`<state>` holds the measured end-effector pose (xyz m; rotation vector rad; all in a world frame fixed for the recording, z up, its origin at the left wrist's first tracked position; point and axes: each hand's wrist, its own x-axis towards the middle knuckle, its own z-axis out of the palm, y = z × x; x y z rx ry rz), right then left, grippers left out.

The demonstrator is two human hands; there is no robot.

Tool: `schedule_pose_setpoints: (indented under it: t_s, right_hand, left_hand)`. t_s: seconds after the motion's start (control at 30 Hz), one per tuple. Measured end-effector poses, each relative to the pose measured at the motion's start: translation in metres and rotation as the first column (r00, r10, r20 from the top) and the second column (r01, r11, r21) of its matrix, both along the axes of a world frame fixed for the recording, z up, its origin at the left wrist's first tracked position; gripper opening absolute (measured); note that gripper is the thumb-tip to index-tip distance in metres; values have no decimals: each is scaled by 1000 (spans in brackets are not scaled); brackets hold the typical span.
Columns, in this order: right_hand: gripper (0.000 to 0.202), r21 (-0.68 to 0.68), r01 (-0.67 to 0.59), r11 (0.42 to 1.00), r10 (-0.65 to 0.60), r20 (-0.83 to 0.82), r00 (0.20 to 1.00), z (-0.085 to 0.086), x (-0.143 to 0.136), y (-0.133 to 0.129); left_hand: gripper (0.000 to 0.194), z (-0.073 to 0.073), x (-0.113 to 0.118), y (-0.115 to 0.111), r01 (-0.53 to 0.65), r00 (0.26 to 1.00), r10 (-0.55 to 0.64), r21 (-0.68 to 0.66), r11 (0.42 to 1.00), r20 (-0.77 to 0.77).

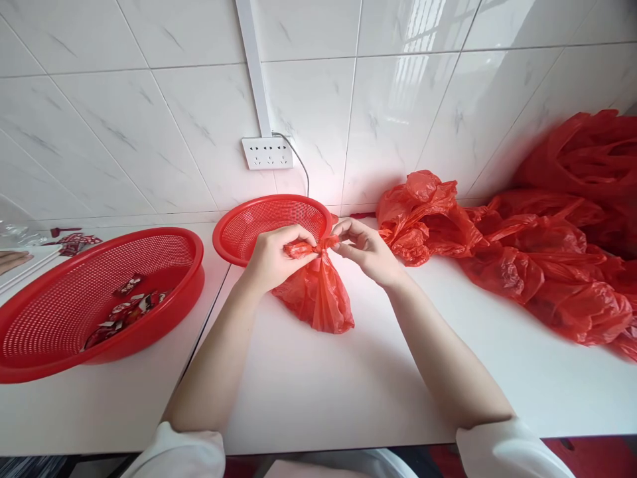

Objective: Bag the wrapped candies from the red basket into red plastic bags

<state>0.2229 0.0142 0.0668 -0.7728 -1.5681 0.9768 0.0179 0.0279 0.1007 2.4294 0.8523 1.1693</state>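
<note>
A red plastic bag (318,295) hangs gathered at its neck between my two hands, its full lower part just over or on the white table. My left hand (283,255) pinches one twisted end of the bag's top, with thumb and forefinger at the knot-like gather. On the other side, my right hand (365,249) has thumb and fingertips closed on the short right end of the bag's top. Whatever fills the bag is hidden by the red plastic.
Behind my left hand stands a small red basket (273,206). A larger red basket (189,265) at the left holds small wrapped packets (132,309). Red bags (522,265) pile up at the right. Another person's hand (12,260) shows at the far left. A socket strip (267,154) is on the tiled wall.
</note>
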Motion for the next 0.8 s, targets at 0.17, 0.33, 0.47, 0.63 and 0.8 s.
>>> schedule_pose_setpoints:
  t_s: [0.17,0.33,0.47,0.63,0.8]
  right_hand:
    - [19,-21,-87,996,88,70,994,9,12,-6]
    - [41,98,-65,993,34,292,956,22,43,-13]
    - [50,24,49,998,-55,442,895,30,72,-23]
    - [53,-80,200,977,-136,490,861,26,102,-28]
    - [54,-53,416,908,-317,561,765,18,137,-28]
  left_hand:
    - [11,1,-8,8,63,998,-63,15,998,-10]
    - [29,10,-30,14,4,994,3,66,998,-111]
    - [33,19,-43,12,78,965,-76,-2,997,-250]
    - [39,16,-53,18,-37,957,8,-94,995,-292]
    - [30,8,-71,36,-247,920,167,-196,949,-354]
